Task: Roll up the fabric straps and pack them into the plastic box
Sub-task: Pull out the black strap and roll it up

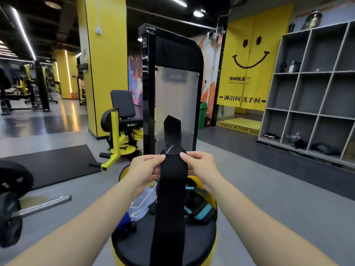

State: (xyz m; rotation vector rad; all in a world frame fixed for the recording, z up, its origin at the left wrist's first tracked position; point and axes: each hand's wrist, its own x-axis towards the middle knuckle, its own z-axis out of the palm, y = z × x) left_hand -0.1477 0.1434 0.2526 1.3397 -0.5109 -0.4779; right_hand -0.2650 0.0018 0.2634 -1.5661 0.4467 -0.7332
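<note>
A long black fabric strap hangs straight down in front of me, its stiff upper end standing up above my fingers. My left hand pinches the strap's left edge near the top, and my right hand pinches the right edge at the same height. Below, on a round black padded seat with a yellow rim, lies a clear plastic box, partly hidden behind my left forearm. Black and teal straps lie in a heap to the right of the hanging strap, and a blue strap lies at the seat's left.
A black machine frame with a grey panel stands straight ahead. A yellow and black seat machine is to its left. A barbell and black floor mat lie at the left. Grey cubby shelves line the right wall.
</note>
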